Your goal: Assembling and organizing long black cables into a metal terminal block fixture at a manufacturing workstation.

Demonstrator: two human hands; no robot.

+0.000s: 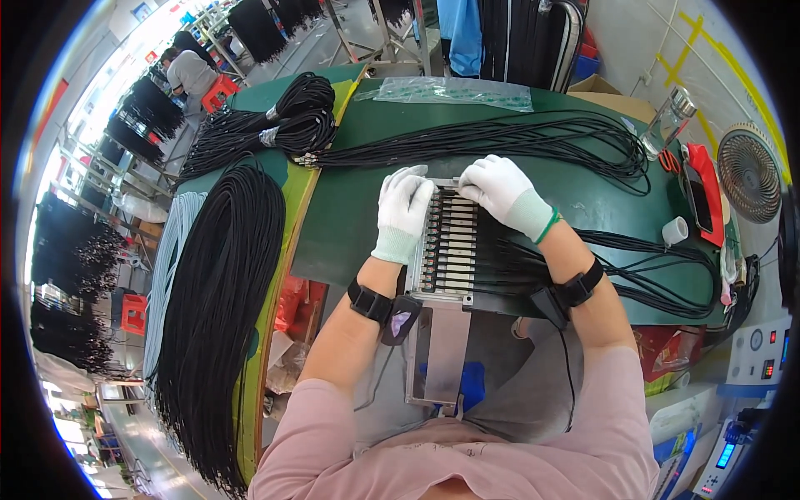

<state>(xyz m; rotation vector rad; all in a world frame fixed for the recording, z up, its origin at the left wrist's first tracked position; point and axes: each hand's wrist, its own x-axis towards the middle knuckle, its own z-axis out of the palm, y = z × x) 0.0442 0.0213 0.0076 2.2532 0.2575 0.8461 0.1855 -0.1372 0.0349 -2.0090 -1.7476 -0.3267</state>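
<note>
- The person stands at a green surface (350, 225), both arms in pink sleeves, a dark band with a small device strapped to each wrist.
- The left hand (404, 204), in a white glove, lies flat with fingers together along the left edge of a metal jig (446, 246), a ribbed tray with parallel slots running across it. It presses down rather than clamps on anything.
- The right hand (500, 187), also gloved, sits at the far end of the jig with its fingers curled over the top slots; whether it pinches a wire end I cannot tell, the fingertips hide it.
- Thin black cables (583, 250) run out of the slots to the right and loop back across the surface towards a long loose hank (500, 137) behind the hands.
- I would judge these cables light, limp and springy: they will sag and whip about if lifted mid-length, so the place to take one is close behind its end, where it is stiff enough to steer into a slot.
- The jig looks rigid and fairly heavy, with thin metal edges; best gripped by its long sides, and it seems steady enough to lean on.
- A polished metal plate (446, 350) juts from the jig's near end over the edge of the surface.
- To the left hangs a thick bundle of black cord (221, 317); tied bundles (283, 125) lie further back.
- At the right are a clear bottle (667, 121), red-handled scissors (669, 160), a white roll of tape (675, 231) and a small fan (748, 173).
</note>
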